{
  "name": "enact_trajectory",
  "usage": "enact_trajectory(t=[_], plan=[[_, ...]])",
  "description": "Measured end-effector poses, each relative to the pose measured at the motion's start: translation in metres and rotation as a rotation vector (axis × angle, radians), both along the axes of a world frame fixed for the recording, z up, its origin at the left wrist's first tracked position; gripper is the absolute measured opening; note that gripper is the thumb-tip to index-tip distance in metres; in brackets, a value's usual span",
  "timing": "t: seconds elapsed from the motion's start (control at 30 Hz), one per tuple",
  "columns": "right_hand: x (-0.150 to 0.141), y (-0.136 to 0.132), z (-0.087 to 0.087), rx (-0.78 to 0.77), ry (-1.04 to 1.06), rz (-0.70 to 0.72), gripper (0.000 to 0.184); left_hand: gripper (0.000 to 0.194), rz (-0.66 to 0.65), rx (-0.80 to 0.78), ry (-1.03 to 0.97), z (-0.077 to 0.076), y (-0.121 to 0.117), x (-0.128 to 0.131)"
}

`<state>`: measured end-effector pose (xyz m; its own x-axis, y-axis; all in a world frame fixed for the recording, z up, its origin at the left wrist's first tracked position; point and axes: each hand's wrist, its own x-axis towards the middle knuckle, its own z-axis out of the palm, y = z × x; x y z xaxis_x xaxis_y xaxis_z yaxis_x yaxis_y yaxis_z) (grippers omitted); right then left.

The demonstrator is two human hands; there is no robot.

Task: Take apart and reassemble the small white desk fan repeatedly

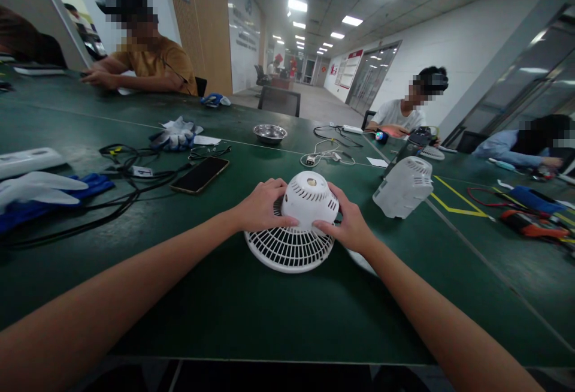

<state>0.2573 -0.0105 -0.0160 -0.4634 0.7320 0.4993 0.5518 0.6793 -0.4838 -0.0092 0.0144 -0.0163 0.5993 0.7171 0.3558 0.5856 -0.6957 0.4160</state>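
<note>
A white fan motor cover [309,200] with slotted vents sits over a round white fan grille [287,251] on the green table. My left hand [265,206] grips the cover's left side, its thumb across the lower front. On the opposite side my right hand [348,218] holds it too, thumb at the front and fingers around the back. Part of a pale, flat piece [362,261] shows beneath my right wrist; most of it is hidden. To the right stands a white plastic fan base [404,188].
A phone [202,174], black cables [130,185] and gloves [49,191] lie to the left. Beyond the cover are a metal bowl [270,134] and a white cable [326,157]. An orange multimeter [532,224] lies right. Several people sit around the table [215,314].
</note>
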Motion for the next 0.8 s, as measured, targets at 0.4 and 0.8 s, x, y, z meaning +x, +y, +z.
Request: enact_trajectory(t=[0.4, 0.8], plan=[[-0.002, 0.001, -0.002, 0.012, 0.000, -0.030, 0.089, 0.069, 0.010, 0.069, 0.050, -0.001, 0.001, 0.000], [-0.003, -0.022, 0.009, -0.139, -0.020, 0.062, 0.088, 0.126, -0.179, -0.046, -0.200, -0.010, -0.010, 0.005]])
